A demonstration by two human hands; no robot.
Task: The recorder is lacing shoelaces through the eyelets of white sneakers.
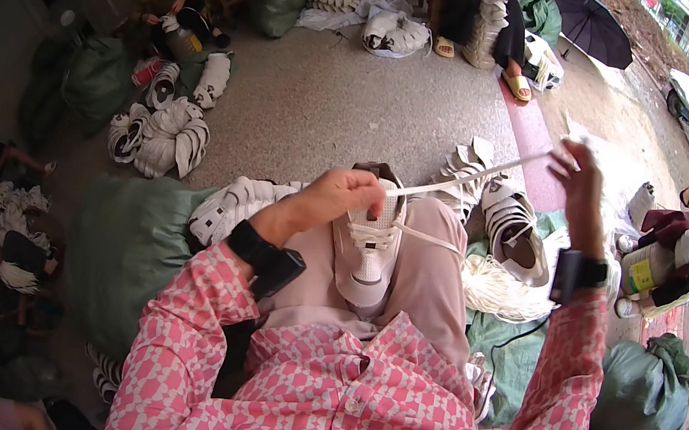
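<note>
Head view: a white sneaker [366,250] rested on the person's lap at the centre of the frame, toe toward 6 o'clock, where the thigh served as its support. The left hand [338,200] lay on the shoe's collar with its fingers [372,188] pinched on the white lace [469,177] at the top eyelets, apparently to steady the shoe. The right hand [582,186], raised toward 2 o'clock, had its fingers clenched on the lace's far end, which kept the lace taut and straight between both hands. A bundle of loose white laces [500,291] lay just beside the right knee at 3 o'clock, within reach. More white shoes [162,134] were piled on the grey concrete floor [337,95] at 10 o'clock, near green sacks [126,242]. Other seated people worked at 12 and 3 o'clock; a dark umbrella [591,24] stood open at 1 o'clock.
</note>
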